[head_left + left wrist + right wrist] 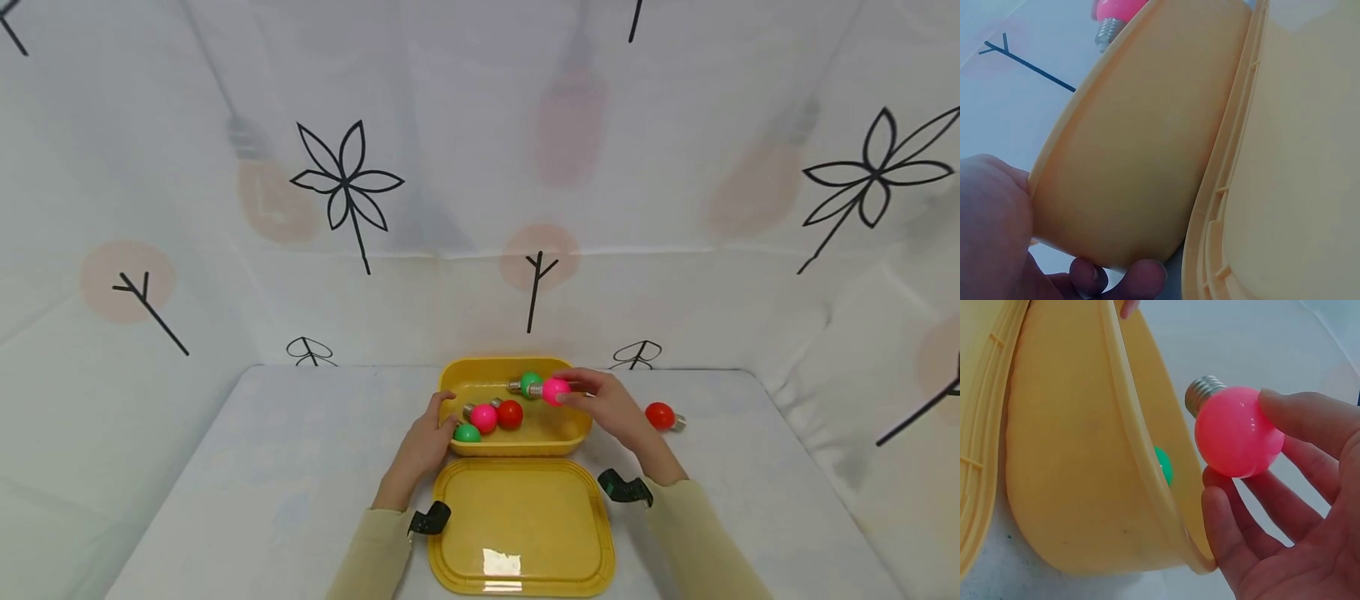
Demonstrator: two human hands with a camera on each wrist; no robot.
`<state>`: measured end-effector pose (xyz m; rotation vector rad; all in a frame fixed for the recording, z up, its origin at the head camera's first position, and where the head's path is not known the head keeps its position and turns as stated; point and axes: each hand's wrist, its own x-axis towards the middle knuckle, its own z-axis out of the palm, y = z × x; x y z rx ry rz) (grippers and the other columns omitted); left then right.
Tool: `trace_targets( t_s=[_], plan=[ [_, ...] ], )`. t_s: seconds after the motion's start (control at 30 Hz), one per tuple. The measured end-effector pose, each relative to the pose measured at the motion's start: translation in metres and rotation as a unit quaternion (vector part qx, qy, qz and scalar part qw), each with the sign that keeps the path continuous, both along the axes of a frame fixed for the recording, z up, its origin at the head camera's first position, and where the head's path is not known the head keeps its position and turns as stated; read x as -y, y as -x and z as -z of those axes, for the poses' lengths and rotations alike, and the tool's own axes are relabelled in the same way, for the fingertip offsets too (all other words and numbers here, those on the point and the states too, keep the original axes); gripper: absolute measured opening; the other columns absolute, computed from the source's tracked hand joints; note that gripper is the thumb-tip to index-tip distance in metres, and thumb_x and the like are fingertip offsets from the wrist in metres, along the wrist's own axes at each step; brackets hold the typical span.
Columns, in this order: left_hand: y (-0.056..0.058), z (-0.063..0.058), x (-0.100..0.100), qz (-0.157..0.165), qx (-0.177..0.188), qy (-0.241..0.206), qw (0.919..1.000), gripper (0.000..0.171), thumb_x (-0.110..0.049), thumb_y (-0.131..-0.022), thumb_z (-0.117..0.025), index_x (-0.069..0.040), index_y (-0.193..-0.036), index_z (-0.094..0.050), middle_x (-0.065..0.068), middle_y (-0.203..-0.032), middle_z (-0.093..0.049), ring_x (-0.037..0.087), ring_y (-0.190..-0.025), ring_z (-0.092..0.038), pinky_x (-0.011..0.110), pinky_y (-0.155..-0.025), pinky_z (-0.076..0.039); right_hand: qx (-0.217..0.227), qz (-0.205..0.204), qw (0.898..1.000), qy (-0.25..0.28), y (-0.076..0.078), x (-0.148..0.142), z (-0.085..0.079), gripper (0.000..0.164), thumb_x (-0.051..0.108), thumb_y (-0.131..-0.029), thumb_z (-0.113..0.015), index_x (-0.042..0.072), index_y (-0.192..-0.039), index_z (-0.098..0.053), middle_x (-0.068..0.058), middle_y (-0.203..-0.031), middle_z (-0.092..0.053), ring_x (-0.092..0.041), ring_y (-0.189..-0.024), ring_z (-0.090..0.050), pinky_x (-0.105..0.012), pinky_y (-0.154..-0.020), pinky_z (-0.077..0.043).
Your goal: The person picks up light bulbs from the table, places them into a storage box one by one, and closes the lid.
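A pink light bulb (556,391) is pinched between the thumb and fingertips of my right hand (611,410), above the right part of a yellow container (555,429). Its silver screw base points left in the head view. On the container's left side, my left hand (424,442) grips the wall and rim. Inside the container lie a second pink bulb (483,418), a red bulb (510,414), a green bulb (467,433) by the left hand and another green bulb (531,383) just behind the held one.
Right of the container, another red bulb (660,416) lies on the white tabletop (300,500). A yellow lid (525,517) rests flat in front of the container, close to its near wall. Patterned white cloth (465,167) hangs behind and at the sides.
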<state>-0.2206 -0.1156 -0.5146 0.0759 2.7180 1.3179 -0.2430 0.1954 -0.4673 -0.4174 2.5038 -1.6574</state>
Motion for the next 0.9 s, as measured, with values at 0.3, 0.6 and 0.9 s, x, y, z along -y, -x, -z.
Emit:
trace_targets(
  t_s=[0.3,0.6,0.9],
  plan=[
    [0.000,0.002,0.000,0.003,-0.004,0.003,1.0000,0.040,-0.026,-0.104,-0.047,-0.021,-0.143,-0.039,0.005,-0.071,-0.047,0.022,-0.059,-0.045,0.035,-0.060,-0.040,-0.001,-0.010,1.000,-0.028,0.007,0.004,0.004,0.035,0.020,-0.093,-0.070,0.009,-0.126,-0.067,-0.012,-0.127,-0.063,-0.034,-0.114,-0.057,-0.042,-0.091,-0.052],
    [0.000,0.000,0.000,0.000,-0.010,0.006,0.9999,0.040,-0.025,-0.104,-0.048,-0.020,-0.143,-0.040,0.009,-0.085,-0.057,0.023,-0.071,-0.052,0.037,-0.066,-0.042,0.022,-0.038,0.997,-0.056,0.019,0.007,0.001,0.034,0.018,-0.092,-0.070,0.010,-0.125,-0.068,-0.009,-0.123,-0.065,-0.031,-0.114,-0.059,-0.047,-0.097,-0.048],
    [0.000,0.001,0.000,0.000,-0.013,0.009,0.9999,0.039,-0.024,-0.104,-0.048,-0.020,-0.142,-0.041,0.013,-0.107,-0.062,0.026,-0.085,-0.056,0.041,-0.075,-0.045,0.047,-0.090,0.992,-0.069,0.026,0.012,-0.006,0.032,0.017,-0.093,-0.069,0.008,-0.123,-0.068,-0.011,-0.124,-0.063,-0.030,-0.112,-0.058,-0.046,-0.096,-0.048]
  ],
)
